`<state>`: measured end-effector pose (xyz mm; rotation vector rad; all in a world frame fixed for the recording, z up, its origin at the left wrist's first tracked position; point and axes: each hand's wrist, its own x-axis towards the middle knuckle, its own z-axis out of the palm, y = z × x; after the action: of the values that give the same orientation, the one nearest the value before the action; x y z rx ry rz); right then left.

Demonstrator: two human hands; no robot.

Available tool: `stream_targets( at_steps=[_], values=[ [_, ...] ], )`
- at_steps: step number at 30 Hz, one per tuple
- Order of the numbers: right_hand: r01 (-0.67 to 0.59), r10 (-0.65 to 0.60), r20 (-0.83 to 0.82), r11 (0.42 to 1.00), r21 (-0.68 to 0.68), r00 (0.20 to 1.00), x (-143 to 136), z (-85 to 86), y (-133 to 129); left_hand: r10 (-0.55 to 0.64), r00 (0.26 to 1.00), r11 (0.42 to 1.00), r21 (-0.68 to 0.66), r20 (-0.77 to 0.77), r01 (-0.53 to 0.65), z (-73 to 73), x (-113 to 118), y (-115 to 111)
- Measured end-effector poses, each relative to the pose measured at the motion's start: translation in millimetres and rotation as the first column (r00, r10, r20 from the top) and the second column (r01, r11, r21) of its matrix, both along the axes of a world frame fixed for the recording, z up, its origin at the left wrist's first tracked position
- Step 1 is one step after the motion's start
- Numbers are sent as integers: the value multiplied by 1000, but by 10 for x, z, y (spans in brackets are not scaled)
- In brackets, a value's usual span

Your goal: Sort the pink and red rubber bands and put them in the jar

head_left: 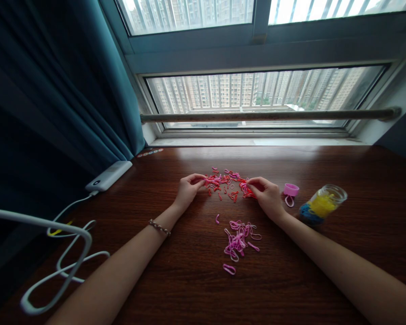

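Observation:
A mixed pile of small red and pink rubber bands point(219, 180) lies spread on the brown table between my two hands. My left hand point(189, 187) is closed in a pinch at the pile's left edge, its fingertips on pink rubber bands. At the right edge, my right hand point(265, 194) pinches too, thumb and forefinger on a pink band beside a clump of red ones point(248, 192). Exactly how many bands each pinch holds is hidden. Nearer to me sits a separate heap of pink rubber bands point(237, 239), with a few loose ones around it.
Right of my right hand are a pink lid with a loop point(291, 189) and a tilted clear jar point(323, 205) of yellow and blue bands. At left lie a white power bank point(108, 176) and a looped white cable point(84, 234). A window and rail point(264, 116) border the table's far edge.

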<state>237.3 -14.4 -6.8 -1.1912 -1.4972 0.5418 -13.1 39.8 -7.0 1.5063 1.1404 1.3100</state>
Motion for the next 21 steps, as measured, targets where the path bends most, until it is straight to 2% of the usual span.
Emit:
stream_targets(
  at_steps=[6,14,16,18,20,21],
  values=[
    [-2,2,0,1000,1,1000,-4,7,4,18,999,999,-30,-31,-18,31,0,-23],
    [-19,19,-26,1000,-7,999,0,13,-6,16,997,1000,22,-77,-15,15,-4,-17],
    [-35,35,-48,999,-13,998,-1,11,-4,28,990,997,73,-136,-18,33,1,-32],
    [-49,48,-68,999,-17,997,-4,8,0,59,969,983,182,-239,-15,74,41,-99],
    [-56,54,-88,998,-22,995,-6,5,6,68,927,944,324,-368,60,132,129,-231],
    [-58,55,-95,998,-24,994,-7,4,9,40,899,914,381,-436,144,163,187,-318]
  ],
)
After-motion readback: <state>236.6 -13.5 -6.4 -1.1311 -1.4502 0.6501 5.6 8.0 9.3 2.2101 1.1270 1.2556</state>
